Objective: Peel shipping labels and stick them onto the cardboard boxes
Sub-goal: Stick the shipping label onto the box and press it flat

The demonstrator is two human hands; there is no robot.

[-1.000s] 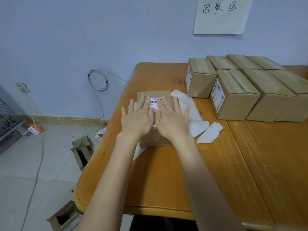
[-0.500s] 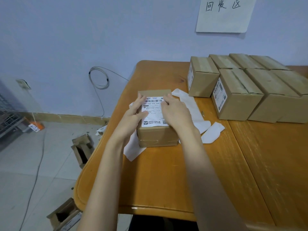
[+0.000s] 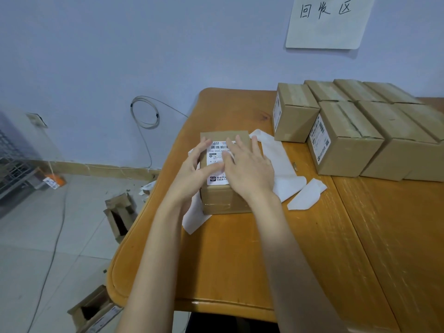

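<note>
A small cardboard box (image 3: 223,200) stands on the wooden table (image 3: 240,260) in front of me. A white shipping label (image 3: 217,153) with a barcode lies on its top face. My right hand (image 3: 247,169) lies flat on the label's right part, fingers straight and pressing down. My left hand (image 3: 194,169) is at the box's left edge, its thumb across the label and its fingers along the side. Much of the label is hidden under both hands.
White backing sheets (image 3: 281,169) lie around the box, one (image 3: 306,194) to its right. Several cardboard boxes (image 3: 348,140), two with labels on their sides, stand at the back right. Opened cartons (image 3: 120,215) lie on the floor at left.
Both hands slid apart off the label and then moved back onto it. The right hand now lies flat on the label and the left thumb crosses it. The box has not moved.
</note>
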